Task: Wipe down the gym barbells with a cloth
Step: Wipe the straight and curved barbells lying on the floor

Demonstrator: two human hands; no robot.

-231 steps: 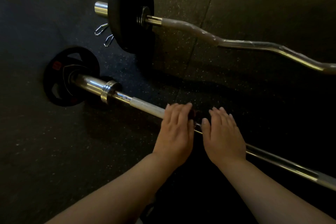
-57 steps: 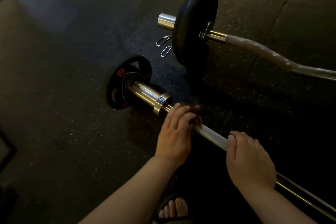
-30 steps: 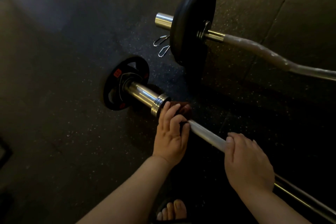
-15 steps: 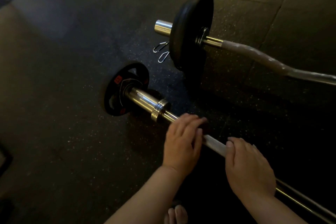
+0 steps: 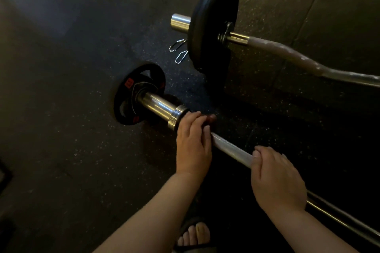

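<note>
A straight steel barbell lies on the dark rubber floor, running from lower right up to a small black plate on its chrome sleeve. My left hand is wrapped over the shaft right against the sleeve collar, holding a dark reddish cloth whose edge peeks out past the fingertips. My right hand grips the same shaft farther right. A curl bar with a large black plate lies beyond.
Two wire spring clips lie on the floor beside the curl bar's plate. A sandalled foot shows at the bottom edge between my arms. The speckled rubber floor stretches to the left.
My left hand with the cloth slid back up the shaft to the sleeve collar after having moved right half a second ago. My right hand kept its grip in place.
</note>
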